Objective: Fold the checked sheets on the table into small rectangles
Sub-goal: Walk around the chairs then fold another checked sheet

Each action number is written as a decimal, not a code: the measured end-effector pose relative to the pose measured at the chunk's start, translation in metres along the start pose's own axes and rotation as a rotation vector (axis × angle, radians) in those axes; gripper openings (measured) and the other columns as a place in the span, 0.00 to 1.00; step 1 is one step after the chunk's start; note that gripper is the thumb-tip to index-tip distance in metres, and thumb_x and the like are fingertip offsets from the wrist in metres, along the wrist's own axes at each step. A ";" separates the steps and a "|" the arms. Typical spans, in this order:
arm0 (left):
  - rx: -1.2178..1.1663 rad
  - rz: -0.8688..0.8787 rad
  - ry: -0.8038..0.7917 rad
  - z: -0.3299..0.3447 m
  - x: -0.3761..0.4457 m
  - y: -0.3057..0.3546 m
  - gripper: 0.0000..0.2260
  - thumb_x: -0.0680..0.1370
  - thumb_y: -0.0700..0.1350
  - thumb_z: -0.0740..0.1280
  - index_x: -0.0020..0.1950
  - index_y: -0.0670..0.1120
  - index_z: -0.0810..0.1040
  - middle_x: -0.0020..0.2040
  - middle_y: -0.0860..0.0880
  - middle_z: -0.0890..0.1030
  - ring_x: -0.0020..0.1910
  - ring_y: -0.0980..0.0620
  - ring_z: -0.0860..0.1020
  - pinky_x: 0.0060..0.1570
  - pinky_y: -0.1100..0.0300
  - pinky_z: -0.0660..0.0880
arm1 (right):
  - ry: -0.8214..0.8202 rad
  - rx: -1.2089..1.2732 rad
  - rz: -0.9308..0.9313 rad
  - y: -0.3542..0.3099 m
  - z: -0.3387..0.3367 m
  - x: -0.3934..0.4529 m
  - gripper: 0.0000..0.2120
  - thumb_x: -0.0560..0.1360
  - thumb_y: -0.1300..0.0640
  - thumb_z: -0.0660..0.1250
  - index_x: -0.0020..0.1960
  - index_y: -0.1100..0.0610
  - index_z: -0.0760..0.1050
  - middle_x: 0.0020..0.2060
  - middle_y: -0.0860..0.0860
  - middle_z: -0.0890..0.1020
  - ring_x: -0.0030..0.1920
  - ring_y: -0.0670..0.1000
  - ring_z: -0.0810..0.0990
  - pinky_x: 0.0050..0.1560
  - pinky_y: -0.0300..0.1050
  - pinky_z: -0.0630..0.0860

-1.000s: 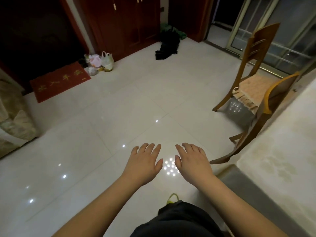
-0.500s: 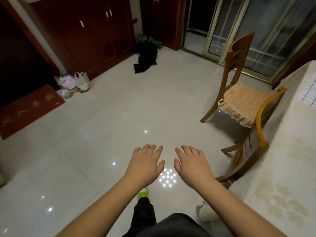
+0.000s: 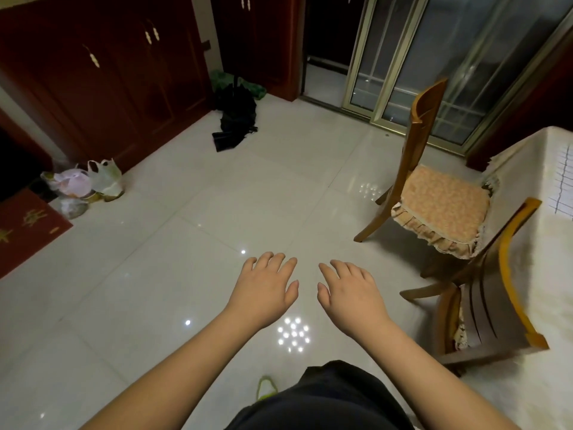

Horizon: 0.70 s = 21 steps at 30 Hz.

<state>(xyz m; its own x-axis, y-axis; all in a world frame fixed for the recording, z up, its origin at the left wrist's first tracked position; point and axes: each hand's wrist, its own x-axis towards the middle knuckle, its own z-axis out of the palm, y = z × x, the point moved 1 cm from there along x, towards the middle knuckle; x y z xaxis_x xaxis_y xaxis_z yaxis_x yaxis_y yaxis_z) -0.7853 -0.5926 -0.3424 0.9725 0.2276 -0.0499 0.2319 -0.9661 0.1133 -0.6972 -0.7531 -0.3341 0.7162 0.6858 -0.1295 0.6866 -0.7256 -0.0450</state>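
Wooden chairs (image 3: 434,187), two; hands, two, empty.

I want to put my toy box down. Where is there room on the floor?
The tiled floor is bare between the plastic bags, the black bundle and the cushioned chair. It is crowded at right, where a second chair stands against the covered table.
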 end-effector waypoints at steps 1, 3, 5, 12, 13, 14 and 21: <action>-0.006 0.008 0.002 -0.003 0.013 -0.005 0.24 0.77 0.57 0.52 0.65 0.48 0.77 0.60 0.48 0.81 0.60 0.46 0.78 0.55 0.48 0.75 | 0.023 0.004 0.018 0.002 0.000 0.011 0.21 0.77 0.47 0.58 0.65 0.53 0.77 0.59 0.52 0.81 0.57 0.54 0.80 0.58 0.51 0.75; -0.004 0.028 0.011 -0.004 0.039 -0.011 0.24 0.77 0.56 0.53 0.64 0.48 0.78 0.59 0.48 0.81 0.59 0.47 0.78 0.55 0.48 0.75 | 0.029 0.010 0.046 0.007 -0.003 0.032 0.21 0.73 0.46 0.58 0.57 0.53 0.82 0.51 0.52 0.84 0.49 0.54 0.83 0.50 0.50 0.79; -0.010 0.048 -0.007 -0.004 0.066 -0.015 0.23 0.76 0.56 0.53 0.63 0.48 0.78 0.59 0.48 0.81 0.59 0.47 0.78 0.54 0.49 0.75 | 0.043 0.023 0.060 0.017 -0.003 0.054 0.22 0.73 0.47 0.55 0.56 0.54 0.82 0.49 0.52 0.84 0.47 0.55 0.83 0.48 0.50 0.80; 0.021 0.099 -0.060 0.000 0.179 -0.017 0.22 0.76 0.56 0.55 0.60 0.48 0.80 0.57 0.47 0.82 0.57 0.47 0.80 0.52 0.49 0.76 | 0.051 0.069 0.113 0.067 -0.002 0.147 0.24 0.74 0.46 0.53 0.57 0.55 0.82 0.50 0.53 0.84 0.48 0.55 0.83 0.49 0.51 0.80; 0.030 0.099 -0.074 -0.002 0.195 -0.016 0.22 0.76 0.56 0.55 0.60 0.48 0.80 0.57 0.48 0.82 0.56 0.47 0.80 0.52 0.49 0.76 | 0.056 0.082 0.119 0.076 -0.005 0.160 0.24 0.74 0.46 0.53 0.59 0.55 0.81 0.50 0.53 0.84 0.49 0.55 0.83 0.50 0.51 0.79; 0.036 0.100 -0.076 -0.004 0.208 -0.016 0.22 0.75 0.56 0.55 0.59 0.48 0.80 0.57 0.48 0.82 0.56 0.47 0.80 0.52 0.50 0.77 | 0.072 0.096 0.127 0.083 -0.008 0.171 0.24 0.74 0.47 0.53 0.60 0.55 0.80 0.51 0.52 0.84 0.49 0.55 0.83 0.50 0.51 0.79; 0.079 0.099 -0.108 -0.020 0.311 -0.007 0.21 0.75 0.57 0.55 0.58 0.49 0.80 0.58 0.49 0.81 0.57 0.45 0.79 0.50 0.47 0.77 | 0.089 0.131 0.141 0.142 -0.026 0.253 0.24 0.75 0.46 0.53 0.60 0.55 0.80 0.52 0.53 0.84 0.51 0.55 0.83 0.52 0.52 0.79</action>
<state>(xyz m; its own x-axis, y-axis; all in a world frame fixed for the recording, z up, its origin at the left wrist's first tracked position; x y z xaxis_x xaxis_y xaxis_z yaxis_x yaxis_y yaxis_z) -0.4845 -0.5129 -0.3391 0.9814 0.1210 -0.1490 0.1288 -0.9907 0.0443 -0.4148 -0.6810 -0.3477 0.8165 0.5746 -0.0560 0.5604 -0.8122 -0.1621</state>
